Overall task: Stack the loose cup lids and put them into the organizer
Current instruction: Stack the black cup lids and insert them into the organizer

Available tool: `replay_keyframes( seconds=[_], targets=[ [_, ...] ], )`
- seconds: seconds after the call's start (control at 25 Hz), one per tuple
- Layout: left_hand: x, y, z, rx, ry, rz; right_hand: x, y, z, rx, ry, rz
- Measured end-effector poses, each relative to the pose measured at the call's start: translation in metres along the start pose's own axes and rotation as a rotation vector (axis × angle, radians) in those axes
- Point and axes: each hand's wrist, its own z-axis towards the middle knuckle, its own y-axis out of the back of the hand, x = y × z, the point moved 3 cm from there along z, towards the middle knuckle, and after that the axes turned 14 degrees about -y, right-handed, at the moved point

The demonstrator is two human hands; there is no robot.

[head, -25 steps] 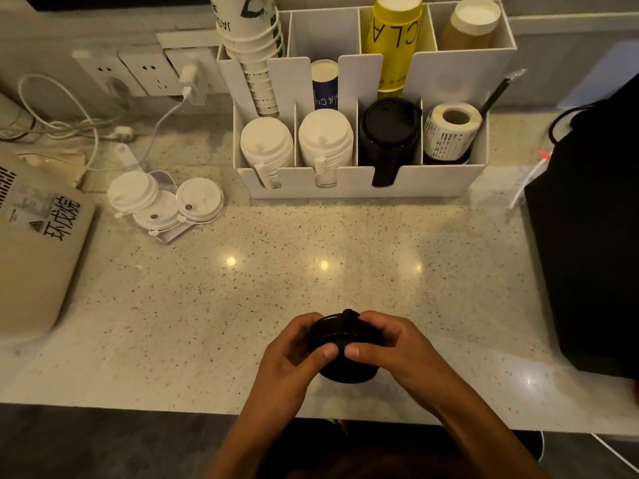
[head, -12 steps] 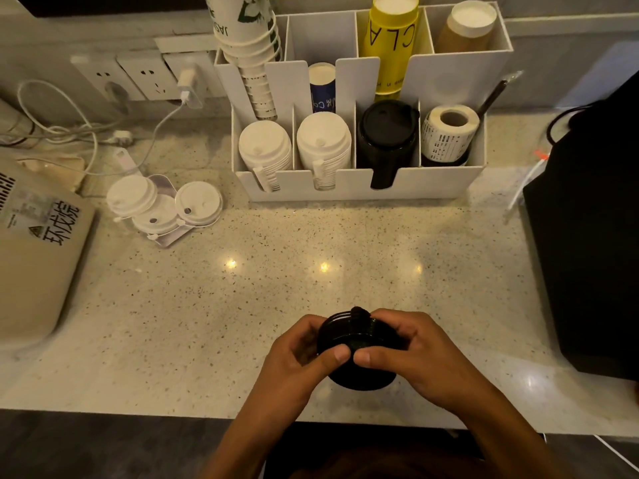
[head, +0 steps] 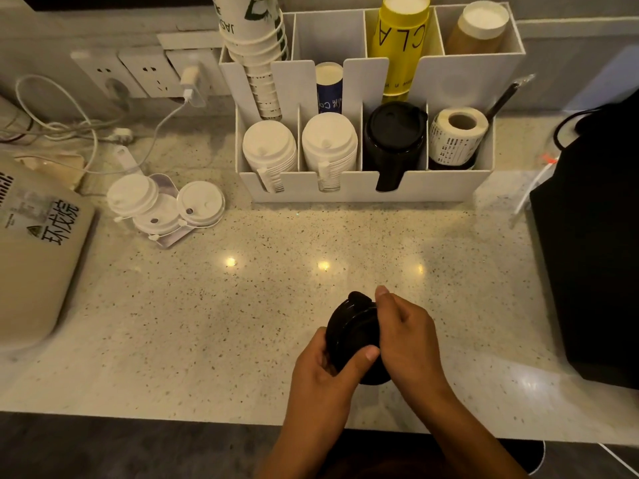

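Both my hands clamp a stack of black lids (head: 352, 331) just above the near edge of the speckled worktop (head: 242, 305): my left hand (head: 323, 371) curls round it from below with the thumb across the front, my right hand (head: 406, 335) grips its right side. Well beyond, the white organizer (head: 363, 190) holds two rows of white lids and a black row, and loose white lids (head: 162, 207) lie to its left.
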Motion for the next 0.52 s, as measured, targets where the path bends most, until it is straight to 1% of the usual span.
replay_keyframes(
  seconds=[0.12, 0.2, 0.24, 0.4, 0.52],
  targets=[
    [0.002, 0.003, 0.003, 0.078, 0.047, 0.001, 0.001, 0.002, 0.011, -0.035, -0.052, -0.001],
    [0.002, 0.004, 0.002, 0.126, 0.066, 0.030, 0.004, 0.000, 0.013, -0.026, -0.061, -0.026],
    [0.000, 0.005, 0.003, 0.125, 0.059, 0.056, 0.004, -0.002, 0.013, -0.012, -0.073, -0.028],
    [-0.004, 0.009, 0.007, 0.026, -0.017, 0.088, 0.006, -0.009, 0.015, 0.051, -0.249, 0.102],
    [-0.003, 0.005, 0.006, -0.031, -0.033, 0.063, 0.008, -0.013, 0.017, 0.045, -0.294, 0.159]
  ],
)
